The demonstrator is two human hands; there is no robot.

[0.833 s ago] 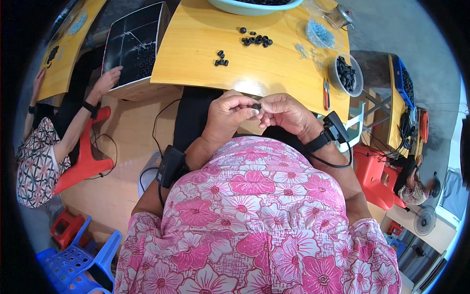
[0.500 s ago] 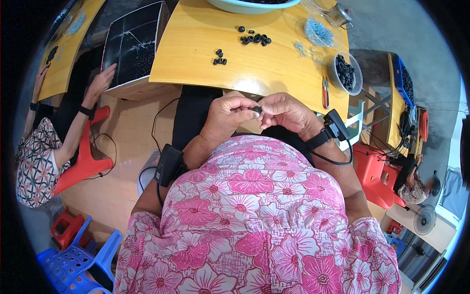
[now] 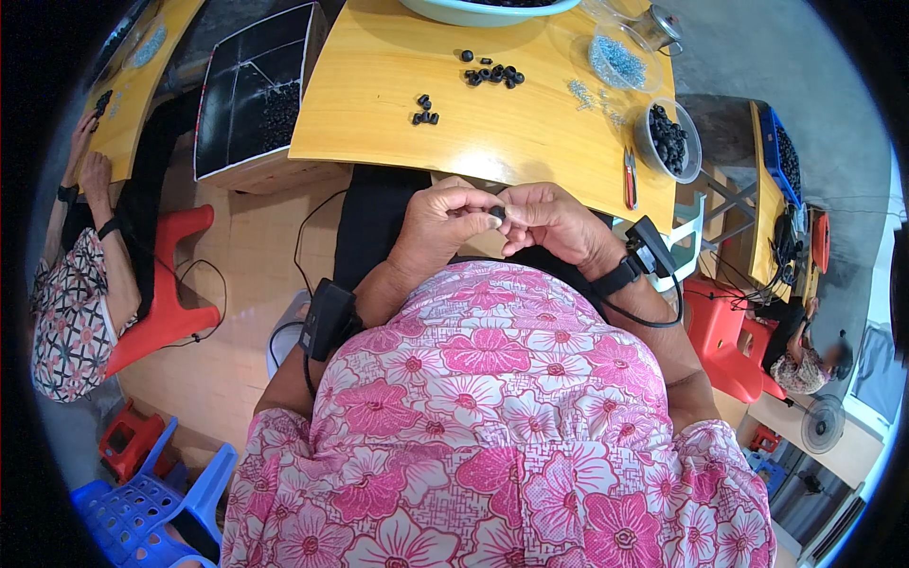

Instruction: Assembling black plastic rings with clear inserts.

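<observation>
In front of my belly, just off the table's near edge, my left hand pinches a small black part between thumb and forefinger. My right hand meets it from the other side, thumb and finger closed against the same part. Most of the part is hidden by the fingertips. Beyond my hands, on the yellow table, lie a small cluster of black round parts and a larger cluster of them.
Right on the table are red-handled snips, a clear bowl of black parts, loose silvery pieces and a tub of them. A pale basin stands at the back. Left, beside a box, a co-worker sits.
My hands stay at the same spot, the right one shifted very slightly. The co-worker on the left has drawn a hand back from the box to their own table.
</observation>
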